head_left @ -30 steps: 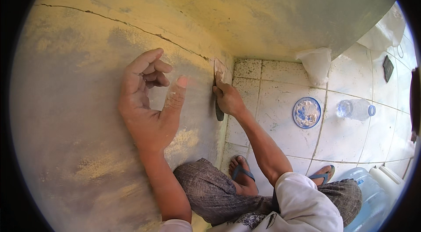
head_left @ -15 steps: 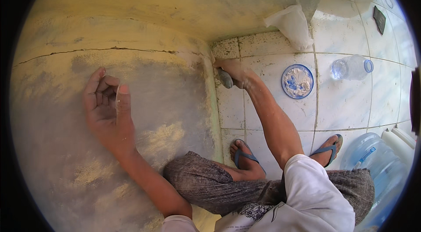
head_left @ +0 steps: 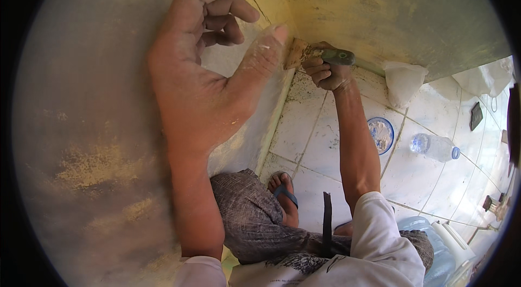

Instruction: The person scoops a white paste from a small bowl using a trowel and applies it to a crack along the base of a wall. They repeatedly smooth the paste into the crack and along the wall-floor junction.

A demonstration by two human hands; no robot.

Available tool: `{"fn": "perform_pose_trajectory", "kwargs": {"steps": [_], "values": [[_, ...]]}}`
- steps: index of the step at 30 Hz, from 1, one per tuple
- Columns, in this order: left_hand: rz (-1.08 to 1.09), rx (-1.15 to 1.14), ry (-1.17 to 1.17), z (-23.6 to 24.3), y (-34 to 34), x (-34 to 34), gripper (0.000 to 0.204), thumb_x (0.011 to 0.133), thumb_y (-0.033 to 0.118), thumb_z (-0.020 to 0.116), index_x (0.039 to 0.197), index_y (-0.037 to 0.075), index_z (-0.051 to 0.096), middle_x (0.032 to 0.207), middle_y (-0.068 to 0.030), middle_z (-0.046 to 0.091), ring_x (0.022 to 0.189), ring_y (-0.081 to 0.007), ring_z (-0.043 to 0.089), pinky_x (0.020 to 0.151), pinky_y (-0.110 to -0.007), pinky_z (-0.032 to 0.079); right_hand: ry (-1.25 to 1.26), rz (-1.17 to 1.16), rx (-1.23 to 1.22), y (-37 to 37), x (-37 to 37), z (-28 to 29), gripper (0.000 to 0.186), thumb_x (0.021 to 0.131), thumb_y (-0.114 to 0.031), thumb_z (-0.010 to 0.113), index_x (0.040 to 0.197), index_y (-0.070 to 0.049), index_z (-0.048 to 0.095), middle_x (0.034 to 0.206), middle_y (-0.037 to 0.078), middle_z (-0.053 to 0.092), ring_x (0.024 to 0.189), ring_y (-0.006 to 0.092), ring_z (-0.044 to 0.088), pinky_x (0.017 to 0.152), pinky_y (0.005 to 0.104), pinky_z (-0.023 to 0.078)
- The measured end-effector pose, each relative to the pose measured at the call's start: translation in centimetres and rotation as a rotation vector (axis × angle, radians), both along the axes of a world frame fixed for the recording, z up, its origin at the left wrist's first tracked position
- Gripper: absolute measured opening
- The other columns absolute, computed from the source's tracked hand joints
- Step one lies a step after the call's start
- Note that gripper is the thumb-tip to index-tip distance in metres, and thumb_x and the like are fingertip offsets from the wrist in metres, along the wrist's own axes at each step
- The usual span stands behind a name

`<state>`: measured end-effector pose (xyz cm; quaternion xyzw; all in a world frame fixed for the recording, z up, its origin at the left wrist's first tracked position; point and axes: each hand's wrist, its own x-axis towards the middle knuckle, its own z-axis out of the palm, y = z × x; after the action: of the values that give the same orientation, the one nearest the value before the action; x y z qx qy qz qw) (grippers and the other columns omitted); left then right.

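Left fisheye of head-worn pair, looking steeply down from above shirt (head_left: 380, 249). Forearms rise from lower edge. Left hand (head_left: 203, 78) close to lens, looming large; right hand (head_left: 330, 72) farther off, smaller. Wide view takes in wall (head_left: 92, 102) behind and left of left hand, tiled floor (head_left: 312, 143) below right hand.

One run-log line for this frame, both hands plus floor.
left hand: empty, fingers curled; right hand: gripping scraper at wall corner; floor: blue-rimmed dish, clear bottle lying, white bag
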<state>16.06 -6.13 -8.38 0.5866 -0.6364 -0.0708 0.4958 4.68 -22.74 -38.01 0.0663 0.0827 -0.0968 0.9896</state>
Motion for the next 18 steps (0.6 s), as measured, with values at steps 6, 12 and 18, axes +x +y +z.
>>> {"fn": "perform_pose_trajectory", "kwargs": {"steps": [6,12,18], "values": [[0.072,0.038,-0.173,-0.1,0.3,1.4,0.051,0.087,0.007,0.084,0.133,0.002,0.064,0.101,-0.001,0.066,0.092,-0.01,0.059,0.086,-0.026,0.05,-0.088,-0.008,0.008,0.9,0.4,3.3,0.03,0.101,-0.035,0.06,0.092,-0.007,0.06,0.068,0.007,0.052,0.047,0.0037,0.042,0.032,0.0158,0.038],[0.077,0.009,-0.141,-0.6,0.0,0.5,0.05,0.088,0.007,0.084,0.133,0.001,0.063,0.102,-0.0023,0.067,0.092,-0.0107,0.06,0.086,-0.027,0.05,-0.133,-0.053,-0.154,2.3,0.7,5.5,0.027,0.103,-0.034,0.057,0.094,-0.009,0.06,0.068,0.01,0.053,0.047,0.0066,0.044,0.032,0.0155,0.038],[0.088,0.048,-0.154,-0.2,0.0,0.9,0.05,0.089,0.008,0.082,0.134,0.002,0.062,0.103,-0.0032,0.066,0.094,-0.012,0.061,0.089,-0.029,0.051,0.047,-0.083,-0.388,4.9,-0.8,8.3,0.024,0.106,-0.026,0.048,0.117,-0.008,0.06,0.07,0.006,0.052,0.053,0.01,0.045,0.041,0.0238,0.04]]}}
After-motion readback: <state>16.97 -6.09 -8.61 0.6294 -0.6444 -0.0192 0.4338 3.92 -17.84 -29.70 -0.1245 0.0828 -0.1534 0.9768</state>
